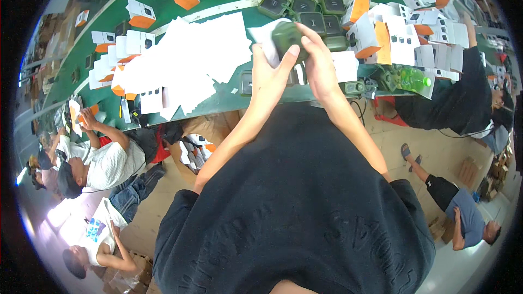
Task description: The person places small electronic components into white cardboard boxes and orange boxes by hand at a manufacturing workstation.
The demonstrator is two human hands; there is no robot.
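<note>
A dark green rounded case (285, 39), slightly blurred, is held up over the green table, between my two hands. My left hand (269, 75) grips its lower side, the thumb lying across the front. From the right, my right hand (320, 64) closes round the case's edge with its fingers at the top. A white sheet (261, 35) shows behind the case, beside my left fingers; whether that hand also holds it, I cannot tell. Beyond my hands, several similar dark green cases (312, 23) lie grouped together.
Loose white sheets (190, 54) spread in a big pile left of my hands. White and orange boxes (376, 38) crowd the right; others (140, 13) stand far left. A green bottle (414, 80) lies at the right edge. Co-workers (463, 95) sit on both sides.
</note>
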